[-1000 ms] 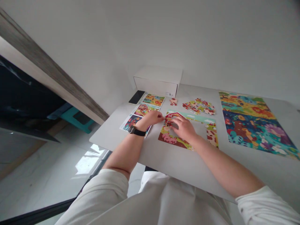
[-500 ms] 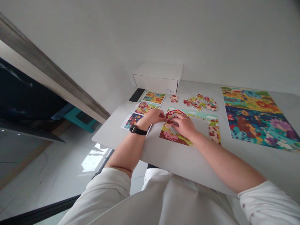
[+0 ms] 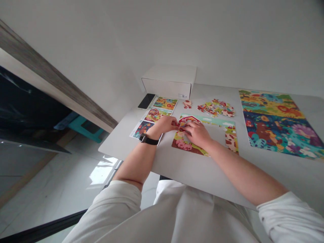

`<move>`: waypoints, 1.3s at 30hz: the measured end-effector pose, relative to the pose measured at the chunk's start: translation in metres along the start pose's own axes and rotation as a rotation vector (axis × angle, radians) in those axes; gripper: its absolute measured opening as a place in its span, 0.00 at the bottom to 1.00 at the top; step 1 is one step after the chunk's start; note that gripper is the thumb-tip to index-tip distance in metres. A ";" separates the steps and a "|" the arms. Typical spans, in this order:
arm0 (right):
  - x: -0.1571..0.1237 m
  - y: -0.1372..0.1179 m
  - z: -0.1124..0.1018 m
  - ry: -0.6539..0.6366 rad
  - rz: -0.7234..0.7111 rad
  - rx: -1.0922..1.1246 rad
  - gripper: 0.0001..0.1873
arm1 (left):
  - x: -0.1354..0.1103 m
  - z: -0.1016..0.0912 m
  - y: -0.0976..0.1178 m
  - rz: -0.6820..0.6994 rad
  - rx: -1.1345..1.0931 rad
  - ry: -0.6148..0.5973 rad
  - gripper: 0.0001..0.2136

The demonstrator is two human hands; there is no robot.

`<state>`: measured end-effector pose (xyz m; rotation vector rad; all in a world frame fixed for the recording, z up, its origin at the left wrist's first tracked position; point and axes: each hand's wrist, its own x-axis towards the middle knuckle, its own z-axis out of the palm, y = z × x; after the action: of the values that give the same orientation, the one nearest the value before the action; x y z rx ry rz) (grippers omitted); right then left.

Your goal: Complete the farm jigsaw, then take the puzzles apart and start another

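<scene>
Both my hands are over a partly built farm jigsaw puzzle (image 3: 202, 135) on the white table (image 3: 177, 165). Its red barn (image 3: 188, 119) lies at the top left. My left hand (image 3: 163, 125), wearing a black wristwatch, pinches at the barn's left edge, and my right hand (image 3: 197, 134) meets it there. Together they seem to hold a small jigsaw piece, mostly hidden by my fingers. The puzzle's middle shows a bare gap. Beyond it lies a heap of loose pieces (image 3: 215, 108), with a small joined cluster (image 3: 187, 104) to its left.
A finished, colourful jigsaw (image 3: 278, 123) lies at the right. Printed picture cards (image 3: 154, 118) sit left of my hands, with a black phone (image 3: 146, 101) and a white box (image 3: 168, 82) at the table's back. Past the left edge, a teal stool (image 3: 86, 126) stands below.
My hands have stayed together at the barn, with only slight finger movement. The whole scene has shifted a little upward in view as my head moved.
</scene>
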<state>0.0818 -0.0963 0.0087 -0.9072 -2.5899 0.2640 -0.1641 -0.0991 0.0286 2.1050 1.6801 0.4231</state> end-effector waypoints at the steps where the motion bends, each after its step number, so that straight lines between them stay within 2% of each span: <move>1: 0.000 -0.001 -0.001 -0.002 0.001 -0.005 0.15 | 0.000 0.000 0.000 0.001 0.002 0.006 0.12; 8: 0.000 -0.003 -0.003 -0.042 -0.014 -0.007 0.16 | -0.002 -0.001 0.002 0.001 0.035 0.023 0.10; 12: 0.000 -0.003 -0.003 -0.058 0.000 -0.021 0.17 | -0.003 -0.003 0.006 -0.020 0.043 0.022 0.14; 18: -0.001 -0.004 -0.006 -0.084 0.004 -0.044 0.17 | -0.004 -0.003 0.010 0.050 0.054 -0.007 0.14; 31: -0.001 -0.006 -0.008 -0.138 0.030 -0.090 0.17 | -0.003 -0.003 0.012 0.068 0.067 -0.034 0.11; 35: -0.002 -0.008 -0.010 -0.149 0.018 -0.099 0.17 | -0.001 0.001 0.003 0.142 0.099 0.005 0.12; 39: -0.002 -0.011 -0.013 -0.149 0.020 -0.098 0.17 | 0.001 0.004 -0.004 0.289 0.086 0.086 0.18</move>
<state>0.0830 -0.1053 0.0231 -0.9820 -2.7534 0.2193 -0.1654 -0.0976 0.0227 2.4364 1.4645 0.5432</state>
